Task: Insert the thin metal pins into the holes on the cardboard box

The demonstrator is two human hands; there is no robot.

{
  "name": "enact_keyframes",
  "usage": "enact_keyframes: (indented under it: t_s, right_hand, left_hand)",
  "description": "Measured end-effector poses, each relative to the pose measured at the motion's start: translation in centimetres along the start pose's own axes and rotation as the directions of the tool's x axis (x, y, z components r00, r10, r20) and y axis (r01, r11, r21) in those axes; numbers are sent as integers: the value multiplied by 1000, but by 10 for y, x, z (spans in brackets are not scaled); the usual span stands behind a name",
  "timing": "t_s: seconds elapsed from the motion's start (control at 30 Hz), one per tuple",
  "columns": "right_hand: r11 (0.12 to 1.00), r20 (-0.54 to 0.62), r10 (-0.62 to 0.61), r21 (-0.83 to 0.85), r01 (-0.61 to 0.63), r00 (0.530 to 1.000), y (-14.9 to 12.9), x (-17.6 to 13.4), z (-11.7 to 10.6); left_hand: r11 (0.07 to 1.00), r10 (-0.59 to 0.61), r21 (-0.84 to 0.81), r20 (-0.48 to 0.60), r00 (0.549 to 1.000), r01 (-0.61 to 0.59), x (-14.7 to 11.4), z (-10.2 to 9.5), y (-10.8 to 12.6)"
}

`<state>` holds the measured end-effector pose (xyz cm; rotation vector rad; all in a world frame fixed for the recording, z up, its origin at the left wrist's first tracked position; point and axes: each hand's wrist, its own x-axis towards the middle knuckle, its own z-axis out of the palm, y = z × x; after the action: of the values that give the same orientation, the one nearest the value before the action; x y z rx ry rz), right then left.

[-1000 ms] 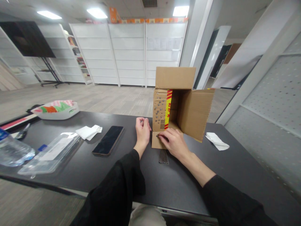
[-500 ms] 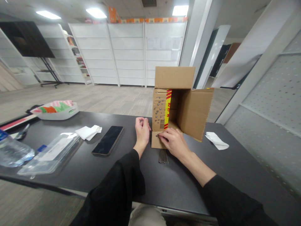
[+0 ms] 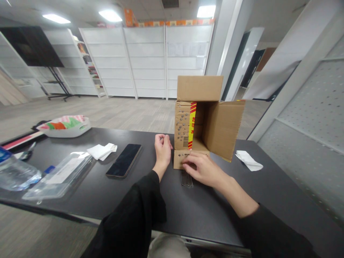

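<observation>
A cardboard box [image 3: 200,87] stands on the table with its opening toward me. Several nail heads [image 3: 184,124] dot its left front flap. Its lower front flap [image 3: 177,165] carries a nail head at the left and a row of small dark holes. My left hand [image 3: 162,152] rests just left of the box, fingers curled in; whatever they hold is hidden. Over the lower flap is my right hand [image 3: 201,167], thumb and forefinger slightly apart, with nothing visible between them. Below its fingertips lies a bunch of long nails [image 3: 187,179], partly covered by the hand.
Left of my hands lie a phone [image 3: 124,160], white tissues [image 3: 102,151], a clear plastic case [image 3: 60,177] and a water bottle [image 3: 16,172]. A white basket [image 3: 67,130] sits at the far left. Another tissue [image 3: 248,160] lies right of the box.
My right hand has come off the nail head at the flap's left end and shifted slightly down and right, toward the loose nails. My left hand stays put.
</observation>
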<state>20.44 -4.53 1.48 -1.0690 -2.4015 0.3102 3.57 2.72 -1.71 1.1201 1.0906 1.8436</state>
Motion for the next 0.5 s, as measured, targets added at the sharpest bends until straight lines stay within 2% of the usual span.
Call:
enact_keyframes:
  t_s: [0.13,0.5]
  right_hand:
    - [1000,91,15,5,-15,996,-8,-5,-5]
    - [1000,163,8,-2,-8,987,-10,-10,-6]
  left_hand:
    - [1000,-7,-8,2,1000,7,1,0,0]
    - [1000,-16,2,-8,1000,16,1,-1,-2]
